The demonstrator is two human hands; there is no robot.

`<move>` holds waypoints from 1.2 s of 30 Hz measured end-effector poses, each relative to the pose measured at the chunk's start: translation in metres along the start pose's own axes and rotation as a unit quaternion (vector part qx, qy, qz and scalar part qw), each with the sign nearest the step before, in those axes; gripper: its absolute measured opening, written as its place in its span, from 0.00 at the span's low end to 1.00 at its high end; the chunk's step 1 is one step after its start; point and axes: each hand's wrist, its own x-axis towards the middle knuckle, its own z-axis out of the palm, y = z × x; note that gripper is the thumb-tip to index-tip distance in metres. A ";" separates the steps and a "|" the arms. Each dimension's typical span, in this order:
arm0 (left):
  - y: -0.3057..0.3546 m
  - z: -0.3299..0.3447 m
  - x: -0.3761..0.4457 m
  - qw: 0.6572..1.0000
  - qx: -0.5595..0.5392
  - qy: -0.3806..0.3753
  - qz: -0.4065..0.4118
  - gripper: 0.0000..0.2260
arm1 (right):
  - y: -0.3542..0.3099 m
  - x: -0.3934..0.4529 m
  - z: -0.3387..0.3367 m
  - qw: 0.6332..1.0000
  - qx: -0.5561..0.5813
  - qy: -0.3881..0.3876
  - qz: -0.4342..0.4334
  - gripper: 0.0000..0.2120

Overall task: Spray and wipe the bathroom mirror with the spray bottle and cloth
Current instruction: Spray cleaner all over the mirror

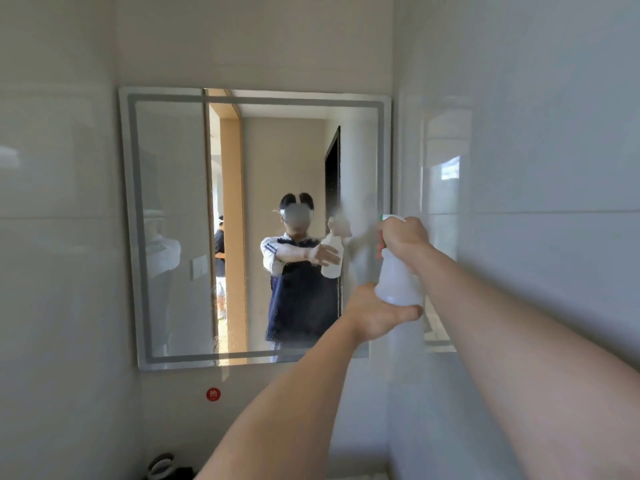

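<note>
Our forearms are bare. In the mirror (173,220) we wear a dark navy vest, a white striped-sleeve shirt and a white headset.

Open air left of the spray bottle (398,271) before the mirror (173,220); tiled wall (536,133) close at right.
</note>
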 end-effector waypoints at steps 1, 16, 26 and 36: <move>0.001 0.002 0.003 1.000 -0.006 0.005 -0.003 0.17 | -0.001 0.003 0.000 1.000 -0.001 -0.004 0.002 0.12; -0.014 -0.032 0.025 0.991 0.119 0.007 0.056 0.25 | 0.007 0.005 0.005 0.982 0.185 -0.013 0.025 0.20; 0.014 -0.039 0.031 0.990 0.082 0.002 0.114 0.34 | -0.035 0.008 -0.007 0.989 0.140 0.001 -0.051 0.05; 0.025 -0.035 0.040 0.984 0.119 -0.002 0.129 0.28 | -0.041 0.010 -0.022 0.985 0.166 0.002 -0.035 0.04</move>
